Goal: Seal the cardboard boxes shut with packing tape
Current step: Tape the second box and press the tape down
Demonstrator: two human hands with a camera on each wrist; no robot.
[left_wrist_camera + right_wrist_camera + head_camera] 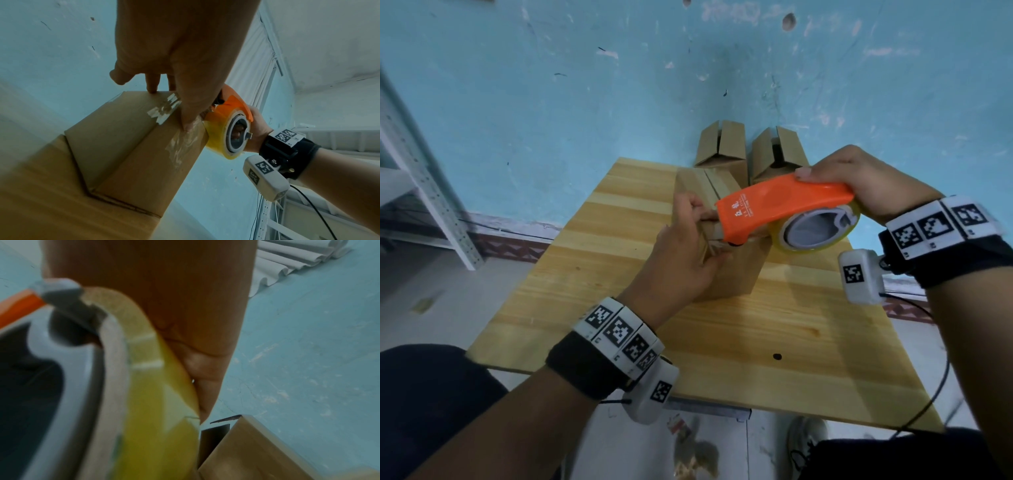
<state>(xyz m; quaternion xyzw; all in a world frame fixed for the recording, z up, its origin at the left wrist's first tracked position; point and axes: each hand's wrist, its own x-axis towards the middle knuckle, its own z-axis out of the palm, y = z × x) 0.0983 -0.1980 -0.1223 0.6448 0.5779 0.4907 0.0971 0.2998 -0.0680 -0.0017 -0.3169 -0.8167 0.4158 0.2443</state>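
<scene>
A cardboard box (739,270) stands in the middle of the wooden table (602,274). My left hand (703,236) holds its near top edge, fingers curled over the top and thumb on the near face. In the left wrist view the thumb presses clear tape (180,146) onto the box (123,146). My right hand (852,178) grips an orange tape dispenser (774,202) with a yellowish tape roll (818,233). Its nose sits at the box's top edge, beside my left fingers. The roll (156,402) fills the right wrist view.
Two more cardboard boxes (720,144) (779,150) with unsealed top flaps stand at the table's far edge against the blue wall. A metal shelf frame (421,171) is off to the left. A black cable (935,394) hangs past the right edge.
</scene>
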